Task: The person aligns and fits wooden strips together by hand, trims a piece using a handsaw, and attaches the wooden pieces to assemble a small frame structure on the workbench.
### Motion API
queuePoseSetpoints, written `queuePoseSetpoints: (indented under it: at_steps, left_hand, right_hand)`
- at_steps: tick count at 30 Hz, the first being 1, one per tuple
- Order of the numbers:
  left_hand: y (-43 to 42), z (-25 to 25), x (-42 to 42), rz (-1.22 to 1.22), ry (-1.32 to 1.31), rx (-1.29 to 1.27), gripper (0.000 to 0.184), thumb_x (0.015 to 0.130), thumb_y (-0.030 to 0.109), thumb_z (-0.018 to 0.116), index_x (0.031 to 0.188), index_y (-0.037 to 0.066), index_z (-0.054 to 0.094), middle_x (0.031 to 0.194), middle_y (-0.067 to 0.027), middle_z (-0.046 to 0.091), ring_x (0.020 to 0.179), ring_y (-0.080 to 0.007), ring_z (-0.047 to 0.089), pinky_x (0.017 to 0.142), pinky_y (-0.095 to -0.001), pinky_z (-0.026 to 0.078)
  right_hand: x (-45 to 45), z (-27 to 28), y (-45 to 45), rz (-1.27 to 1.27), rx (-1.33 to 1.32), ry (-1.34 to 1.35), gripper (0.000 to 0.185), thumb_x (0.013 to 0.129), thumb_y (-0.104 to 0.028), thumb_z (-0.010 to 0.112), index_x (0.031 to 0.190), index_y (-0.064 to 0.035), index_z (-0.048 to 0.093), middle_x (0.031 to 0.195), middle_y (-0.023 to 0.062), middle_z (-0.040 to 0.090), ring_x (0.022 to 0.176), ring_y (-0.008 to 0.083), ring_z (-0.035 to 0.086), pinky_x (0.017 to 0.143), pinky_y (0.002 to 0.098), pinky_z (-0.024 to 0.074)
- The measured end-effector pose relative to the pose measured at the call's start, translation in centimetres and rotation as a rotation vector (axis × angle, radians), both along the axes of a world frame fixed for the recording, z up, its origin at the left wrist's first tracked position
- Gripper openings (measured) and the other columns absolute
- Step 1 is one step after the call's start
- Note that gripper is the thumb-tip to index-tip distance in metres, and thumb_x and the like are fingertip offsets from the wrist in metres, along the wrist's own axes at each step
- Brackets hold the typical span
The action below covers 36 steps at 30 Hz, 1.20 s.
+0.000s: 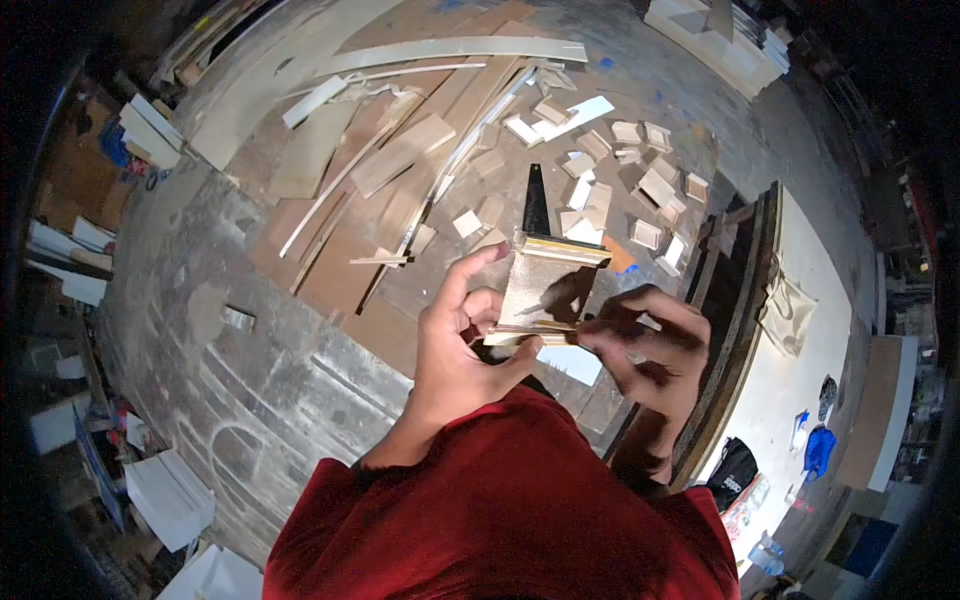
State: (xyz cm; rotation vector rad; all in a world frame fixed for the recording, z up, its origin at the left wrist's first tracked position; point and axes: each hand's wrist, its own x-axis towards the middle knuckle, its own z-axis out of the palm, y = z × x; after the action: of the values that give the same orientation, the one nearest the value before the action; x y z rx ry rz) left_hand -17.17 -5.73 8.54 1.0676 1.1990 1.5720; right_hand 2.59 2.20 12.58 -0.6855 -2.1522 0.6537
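A small wooden piece (pixel 545 290), box-like with a flat brown face and paler edges, is held up in front of my body. My left hand (pixel 455 330) grips it from the left, thumb at its lower edge and fingers along its side. At its lower right corner, my right hand (pixel 650 345) has its fingers pinched together; whatever they hold is too small and shadowed to name. Beyond the upper edge, a dark tapered strip (pixel 535 200) points away from me. The shadow of my right hand falls across the brown face.
Small wooden blocks and open box pieces (pixel 655 188) lie scattered ahead. Long boards (pixel 405 155) are spread to the front left. On the right stands a white-topped table (pixel 805 370) with a cloth bag, a black bag and blue items. White stacked pieces (pixel 170 500) are at lower left.
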Motion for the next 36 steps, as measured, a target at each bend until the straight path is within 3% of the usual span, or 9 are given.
queuePoseSetpoints:
  at_steps: [3,5,10,12,16,24,30,36]
  left_hand:
    - [0.1,0.3,0.0,-0.011,0.004,0.015,0.083,0.072,-0.013,0.073,0.144,0.003,0.033,0.089,-0.0083,0.069,0.086,-0.0119,0.068,0.075,-0.0233,0.052]
    - [0.1,0.2,-0.1,0.008,-0.013,0.013,0.084,0.072,-0.013,0.073,0.144,0.003,0.032,0.089,-0.0087,0.070,0.085,-0.0122,0.069,0.075,-0.0234,0.052]
    - [0.0,0.2,-0.2,-0.012,-0.015,0.010,0.085,0.072,-0.012,0.073,0.144,0.004,0.031,0.090,-0.0087,0.070,0.086,-0.0123,0.069,0.075,-0.0234,0.052]
    - [0.1,0.2,-0.1,-0.017,-0.008,0.014,0.085,0.072,-0.012,0.073,0.144,0.004,0.031,0.090,-0.0087,0.070,0.086,-0.0123,0.069,0.075,-0.0235,0.052]
    - [0.0,0.5,0.2,-0.025,0.004,-0.016,0.086,0.072,-0.012,0.073,0.145,0.004,0.031,0.090,-0.0084,0.070,0.088,-0.0124,0.069,0.076,-0.0240,0.051]
    - [-0.3,0.9,0.5,-0.006,-0.043,-0.014,0.087,0.072,-0.013,0.072,0.146,0.004,0.030,0.091,-0.0089,0.069,0.090,-0.0138,0.069,0.078,-0.0244,0.052]
    - [-0.5,0.9,0.8,-0.013,-0.028,-0.010,0.087,0.072,-0.013,0.072,0.146,0.004,0.029,0.090,-0.0091,0.069,0.089,-0.0135,0.069,0.077,-0.0245,0.052]
    - [-0.7,1.0,0.9,0.010,-0.036,-0.016,0.088,0.072,-0.012,0.073,0.146,0.004,0.029,0.088,-0.0084,0.068,0.087,-0.0126,0.068,0.077,-0.0242,0.052]
  right_hand:
    - [-0.3,-0.7,0.3,0.082,0.096,0.012,0.029,0.061,-0.003,0.079,0.090,-0.0075,0.079,0.080,0.0079,0.066,0.071,0.0170,0.067,0.063,0.0265,0.0505]
    - [0.2,-0.3,0.2,0.098,0.004,-0.074,0.036,0.063,-0.003,0.081,0.096,-0.0152,0.078,0.087,0.0062,0.067,0.074,0.0219,0.068,0.067,0.0312,0.0517]
    - [1.4,0.0,0.2,0.051,-0.069,-0.115,0.030,0.064,-0.003,0.081,0.092,-0.0142,0.079,0.087,0.0059,0.067,0.073,0.0202,0.067,0.066,0.0295,0.0507]
    - [1.1,-0.1,0.3,0.005,0.031,-0.028,0.025,0.060,-0.002,0.081,0.084,-0.0084,0.079,0.082,0.0060,0.065,0.068,0.0163,0.066,0.061,0.0258,0.0511]
    - [0.2,-0.5,0.0,0.032,0.054,0.104,0.024,0.061,-0.002,0.081,0.084,-0.0094,0.079,0.084,0.0047,0.065,0.069,0.0150,0.066,0.063,0.0253,0.0517]
    - [1.9,0.3,0.1,0.110,0.012,-0.091,0.029,0.059,-0.003,0.081,0.087,-0.0110,0.080,0.084,0.0045,0.066,0.063,0.0131,0.062,0.056,0.0240,0.0447]
    - [1.4,-1.1,-0.1,0.062,0.059,0.081,0.031,0.060,-0.003,0.081,0.090,-0.0111,0.080,0.083,0.0055,0.065,0.063,0.0132,0.062,0.057,0.0251,0.0461]
    - [1.9,-0.2,0.0,0.131,0.005,-0.038,0.031,0.059,-0.002,0.081,0.089,-0.0105,0.079,0.085,0.0065,0.065,0.069,0.0141,0.064,0.059,0.0251,0.0482]
